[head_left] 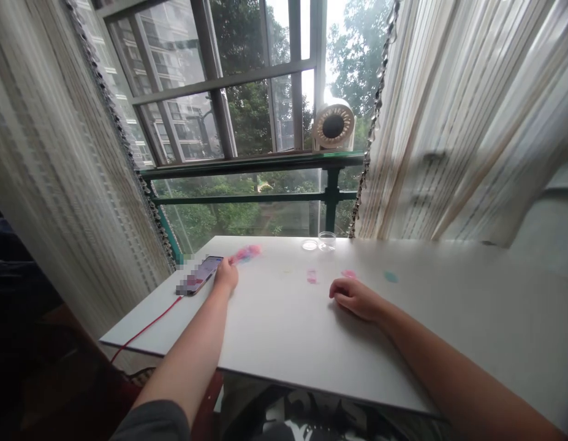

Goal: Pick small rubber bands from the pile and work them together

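My left hand is at the left of the white table, beside the phone. Its fingers are drawn together at the near end of a loose pile of small pink, red and blue translucent pieces; what they grip, if anything, is hidden. My right hand rests on the tabletop with fingers loosely curled and nothing visible in them. Just beyond it lie a pink piece and, to the left, another pale pink piece. A teal piece is farther right. The pieces are too blurred to name.
A clear round container and a flat round lid stand near the table's far edge. From the phone, a red cable runs over the left edge. A white fan stands by the window, behind the green railing. Curtains hang on both sides.
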A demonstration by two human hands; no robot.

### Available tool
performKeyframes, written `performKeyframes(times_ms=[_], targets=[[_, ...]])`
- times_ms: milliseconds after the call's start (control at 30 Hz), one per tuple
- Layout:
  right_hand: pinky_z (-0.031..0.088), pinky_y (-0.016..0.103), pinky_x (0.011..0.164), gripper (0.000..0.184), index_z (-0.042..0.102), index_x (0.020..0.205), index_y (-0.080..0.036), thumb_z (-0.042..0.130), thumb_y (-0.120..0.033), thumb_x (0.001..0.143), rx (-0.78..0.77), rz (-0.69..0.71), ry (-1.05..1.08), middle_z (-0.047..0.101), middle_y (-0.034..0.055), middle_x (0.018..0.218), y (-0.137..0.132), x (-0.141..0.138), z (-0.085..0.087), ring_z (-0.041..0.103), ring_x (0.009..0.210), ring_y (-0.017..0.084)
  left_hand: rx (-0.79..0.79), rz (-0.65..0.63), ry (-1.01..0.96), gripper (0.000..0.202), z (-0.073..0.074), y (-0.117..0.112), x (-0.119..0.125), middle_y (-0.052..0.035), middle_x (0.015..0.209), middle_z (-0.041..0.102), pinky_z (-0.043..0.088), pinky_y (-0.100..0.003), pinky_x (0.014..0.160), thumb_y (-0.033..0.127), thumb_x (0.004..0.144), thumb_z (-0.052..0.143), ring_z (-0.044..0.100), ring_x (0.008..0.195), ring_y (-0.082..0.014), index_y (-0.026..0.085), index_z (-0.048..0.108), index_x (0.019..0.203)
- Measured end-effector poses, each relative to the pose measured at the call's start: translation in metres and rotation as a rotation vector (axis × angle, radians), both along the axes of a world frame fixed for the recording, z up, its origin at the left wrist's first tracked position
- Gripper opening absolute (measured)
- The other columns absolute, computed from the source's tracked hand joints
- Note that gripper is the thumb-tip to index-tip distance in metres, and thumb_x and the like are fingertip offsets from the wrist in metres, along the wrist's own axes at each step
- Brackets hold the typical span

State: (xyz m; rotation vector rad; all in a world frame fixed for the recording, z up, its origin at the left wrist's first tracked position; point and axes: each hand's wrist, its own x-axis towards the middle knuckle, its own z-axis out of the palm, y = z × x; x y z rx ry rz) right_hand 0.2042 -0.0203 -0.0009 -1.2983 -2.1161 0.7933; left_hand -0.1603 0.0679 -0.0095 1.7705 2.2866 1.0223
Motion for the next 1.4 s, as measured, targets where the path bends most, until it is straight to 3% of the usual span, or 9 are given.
performKeyframes(times_ms=[133,433,767,1100,1400], targets=[[0.032,0.024,0.051,0.015,0.058,0.076,-0.017,0.044,-0.016,0.072,-0.012,0.001,-0.003,0.048,-0.0037,0.05,-0.003,-0.001,0.003,0.043,0.048,0.011,-0.044,-0.019,-0.005,0.038,-0.005,0.004,0.004,-0.0087,0.12,0.059,0.041,-0.03,0.096,0.011,0.084,0.033,0.053,0.112,-0.019,0.016,0.052,0.117],[0.032,0.025,0.051,0.013,0.058,0.076,-0.017,0.045,-0.018,0.072,-0.036,-0.005,0.002,0.047,-0.0044,0.048,-0.005,-0.003,0.006,0.041,0.045,0.011,-0.102,-0.076,0.107,0.042,0.0,-0.002,0.014,-0.0071,0.13,0.051,0.036,-0.042,0.099,0.016,0.084,0.034,0.045,0.119,-0.026,0.02,0.049,0.123],[0.031,0.024,0.048,0.012,0.057,0.076,-0.018,0.047,-0.019,0.072,-0.083,0.003,0.038,0.046,-0.0048,0.048,-0.004,-0.002,0.002,0.041,0.043,0.011,-0.139,-0.118,0.185,0.036,-0.003,-0.001,0.018,-0.0019,0.131,0.05,0.032,-0.049,0.1,0.029,0.082,0.041,0.041,0.12,-0.0313,0.028,0.059,0.113],[0.033,0.025,0.049,0.014,0.059,0.077,-0.017,0.046,-0.021,0.073,-0.045,0.011,-0.01,0.051,-0.002,0.054,-0.004,0.0,0.004,0.046,0.049,0.012,-0.008,-0.102,0.114,0.033,-0.004,-0.003,0.016,-0.007,0.119,0.06,0.036,-0.038,0.098,0.022,0.078,0.046,0.049,0.112,-0.026,0.019,0.065,0.106],[0.034,0.025,0.05,0.014,0.059,0.079,-0.017,0.046,-0.021,0.074,-0.045,0.004,-0.025,0.05,-0.0026,0.054,-0.003,0.0,0.004,0.046,0.05,0.012,0.104,-0.11,-0.058,0.021,0.006,-0.013,0.02,-0.0071,0.092,0.07,0.047,-0.026,0.08,0.028,0.075,0.054,0.063,0.089,-0.0188,0.016,0.068,0.087]])
